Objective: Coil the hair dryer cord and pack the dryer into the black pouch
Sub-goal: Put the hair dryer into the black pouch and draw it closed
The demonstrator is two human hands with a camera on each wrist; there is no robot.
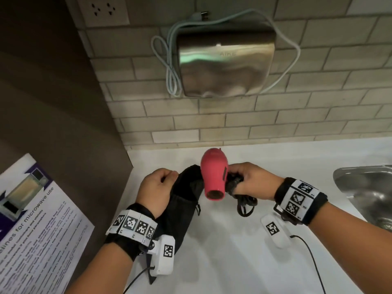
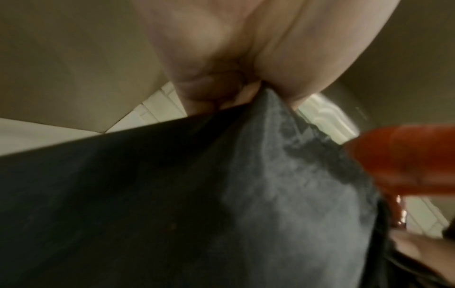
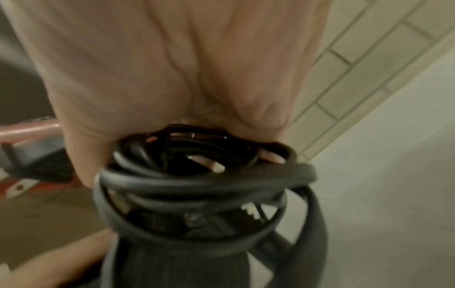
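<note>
A pink hair dryer (image 1: 214,175) hangs above the white counter (image 1: 222,251), its nozzle pointing toward me. My right hand (image 1: 248,179) grips its handle together with the coiled black cord (image 1: 244,203), whose loops hang below the hand. In the right wrist view the cord (image 3: 197,185) is wound around the handle under my fingers. The black pouch (image 1: 186,200) lies to the left of the dryer, and my left hand (image 1: 157,183) pinches its upper edge, holding the mouth up. The left wrist view shows the pouch fabric (image 2: 221,194) pinched between thumb and fingers, with the dryer (image 2: 406,159) at the right.
A steel sink (image 1: 369,194) sits at the right edge of the counter. A steel hand dryer (image 1: 224,62) with a pale cable hangs on the tiled wall. A printed notice (image 1: 36,225) lies at the left, beside a brown panel. A thin black wire (image 1: 311,257) trails from my right wrist.
</note>
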